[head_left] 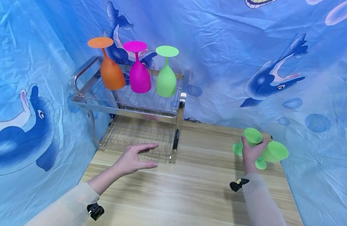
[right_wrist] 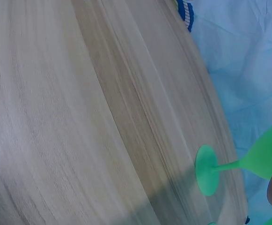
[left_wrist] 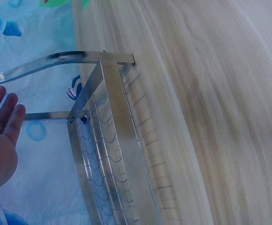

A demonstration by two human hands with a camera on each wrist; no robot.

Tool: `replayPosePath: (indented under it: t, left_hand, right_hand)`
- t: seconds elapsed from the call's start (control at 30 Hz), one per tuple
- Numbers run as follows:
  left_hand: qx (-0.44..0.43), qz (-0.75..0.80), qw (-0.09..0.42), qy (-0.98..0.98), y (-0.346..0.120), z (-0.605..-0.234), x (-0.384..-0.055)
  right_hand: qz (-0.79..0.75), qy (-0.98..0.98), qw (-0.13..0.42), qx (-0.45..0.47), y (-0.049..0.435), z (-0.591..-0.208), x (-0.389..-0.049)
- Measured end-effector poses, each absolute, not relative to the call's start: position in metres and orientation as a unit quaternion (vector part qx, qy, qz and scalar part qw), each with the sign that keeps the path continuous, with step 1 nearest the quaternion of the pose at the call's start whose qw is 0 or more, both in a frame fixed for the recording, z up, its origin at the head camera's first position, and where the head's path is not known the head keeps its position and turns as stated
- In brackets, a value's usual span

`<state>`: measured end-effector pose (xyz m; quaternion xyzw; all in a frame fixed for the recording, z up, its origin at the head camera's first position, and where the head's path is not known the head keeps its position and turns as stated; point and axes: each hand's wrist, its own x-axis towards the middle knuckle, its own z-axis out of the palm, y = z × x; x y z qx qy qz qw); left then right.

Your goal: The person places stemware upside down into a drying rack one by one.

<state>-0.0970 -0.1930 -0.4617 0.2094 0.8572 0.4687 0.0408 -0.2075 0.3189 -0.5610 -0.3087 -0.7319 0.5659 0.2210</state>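
Rim-down, foot in the air, an orange goblet [head_left: 112, 74] heads the row on the top tier of the metal rack [head_left: 125, 112]; a magenta goblet [head_left: 140, 78] is next, then a pale green goblet [head_left: 166, 83] at the R end. Below them, nr the lower tier, my L hand [head_left: 131, 160] hangs w/ nothing in it, thumb & fingers spread wide.

Across the bench [head_left: 190, 188], toward its far R corner, my R hand [head_left: 252, 153] grips the bowl of the inner green goblet [head_left: 253, 136], thumb on the L, fingers round the other side; can't tell if its foot is off the wood. Just beside my fingers, the outer green goblet [head_left: 276, 152] stands upright on the bench.

I'd call this step the pickup: grip looks made, the carry not yet done. Next move, by my read, calls for a straight lift w/o clipping the outer one, then a trip L to the rack & a flip rim-down to match the row. My L hand looks handy for help w/ the turn.
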Motion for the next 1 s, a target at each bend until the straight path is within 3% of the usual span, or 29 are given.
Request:
replayPosePath:
  t: [0.47,0.77,1.0]
  left_hand:
    - [0.226,0.465,0.045,0.855,-0.183,-0.468,-0.098]
    - [0.243,0.466,0.075,0.848,-0.162,-0.469,-0.103]
    - [0.285,0.454,0.077,0.840,-0.136,-0.468,-0.111]
  right_hand:
    - [0.582,-0.737,0.227,-0.259,0.305,-0.538,-0.192]
    - [0.675,-0.677,0.266,-0.120,0.273,-0.504,-0.155]
    - [0.716,-0.648,0.254,-0.054,0.246,-0.480,-0.121]
